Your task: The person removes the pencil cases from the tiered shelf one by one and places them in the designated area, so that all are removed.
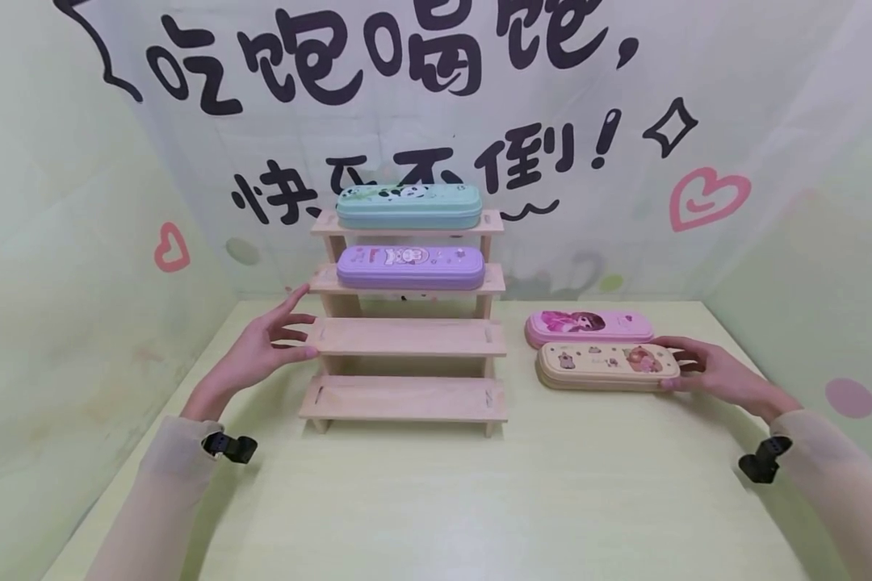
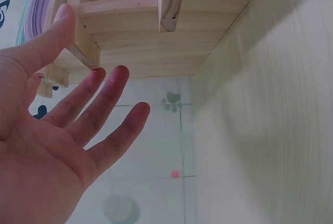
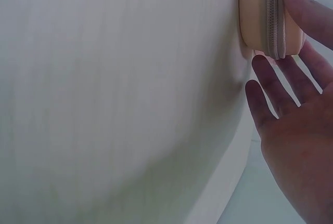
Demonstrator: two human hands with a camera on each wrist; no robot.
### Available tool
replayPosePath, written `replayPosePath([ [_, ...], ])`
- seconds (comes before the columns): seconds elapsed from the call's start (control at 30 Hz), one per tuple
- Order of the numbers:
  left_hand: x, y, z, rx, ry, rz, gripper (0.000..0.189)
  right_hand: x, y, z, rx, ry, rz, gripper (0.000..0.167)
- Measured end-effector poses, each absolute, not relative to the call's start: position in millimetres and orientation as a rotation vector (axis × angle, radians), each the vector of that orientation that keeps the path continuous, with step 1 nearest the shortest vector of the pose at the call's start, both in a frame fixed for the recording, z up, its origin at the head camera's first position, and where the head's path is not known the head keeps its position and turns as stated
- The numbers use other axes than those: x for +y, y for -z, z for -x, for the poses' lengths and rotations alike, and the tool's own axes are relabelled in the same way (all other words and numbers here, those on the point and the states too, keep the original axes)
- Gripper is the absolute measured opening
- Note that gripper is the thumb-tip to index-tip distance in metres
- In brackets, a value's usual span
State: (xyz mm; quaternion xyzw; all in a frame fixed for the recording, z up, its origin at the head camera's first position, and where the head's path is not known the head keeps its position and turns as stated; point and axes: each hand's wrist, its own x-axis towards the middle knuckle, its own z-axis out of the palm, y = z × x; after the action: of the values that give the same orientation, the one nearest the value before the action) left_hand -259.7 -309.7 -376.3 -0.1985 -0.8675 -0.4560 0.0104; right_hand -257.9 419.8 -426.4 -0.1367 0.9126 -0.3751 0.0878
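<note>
A wooden stepped rack (image 1: pixel 407 336) stands on the table, its lower two shelves bare. My left hand (image 1: pixel 260 347) rests at its left side, thumb at the second shelf's end, index finger reaching up to the shelf above; its other fingers (image 2: pixel 106 104) are spread. On the right, my right hand (image 1: pixel 715 373) holds the right end of a beige zipped pencil case (image 1: pixel 603 367) between thumb (image 3: pixel 307 13) and fingers. The case lies in front of a pink pencil case (image 1: pixel 589 324) with a doll-like picture. The index fingertip is partly hidden behind the beige case.
A teal panda pencil case (image 1: pixel 409 207) lies on the rack's top shelf. On the shelf below sits a purple pencil case (image 1: pixel 410 268). Printed cloth walls (image 1: pixel 610 218) close off the back and both sides of the pale table (image 1: pixel 494 500).
</note>
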Motion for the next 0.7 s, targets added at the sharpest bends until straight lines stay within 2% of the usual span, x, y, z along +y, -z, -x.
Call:
replayPosePath([
  [0.7, -309.9, 376.0, 259.9, -2.706, 1.409, 0.634, 0.104, 422.4, 428.5, 262.4, 2.720, 1.107, 0.392, 0.082],
])
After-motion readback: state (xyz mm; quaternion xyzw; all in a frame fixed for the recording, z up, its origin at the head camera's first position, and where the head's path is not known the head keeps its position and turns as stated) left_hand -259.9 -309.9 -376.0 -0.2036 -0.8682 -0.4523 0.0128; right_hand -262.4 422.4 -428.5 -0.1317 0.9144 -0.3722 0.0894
